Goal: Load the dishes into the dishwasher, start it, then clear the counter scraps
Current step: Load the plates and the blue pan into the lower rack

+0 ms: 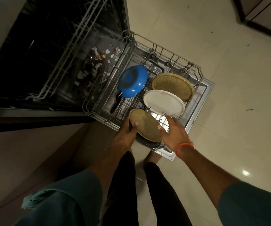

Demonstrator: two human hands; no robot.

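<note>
A round speckled tan plate [143, 123] is held tilted over the near edge of the pulled-out grey wire lower rack [196, 74]. Left hand [128, 131]: thumb curled over the plate's left rim, fingers underneath. Right hand [174, 129]: fingers spread, thumb touching the right rim. A white plate [164, 102] is racked just beyond.

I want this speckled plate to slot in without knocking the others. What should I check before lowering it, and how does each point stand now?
1. Left hand grips the speckled plate: ok.
2. Right hand steadies its other edge: ok.
3. Lower rack pulled fully out: ok.
4. White plate and far speckled plate stand leaning in the tines: ok.
5. Free tine slot under the held plate: cannot tell, the plate hides it.
6. Blue pan clear of the plate row: ok.
</note>
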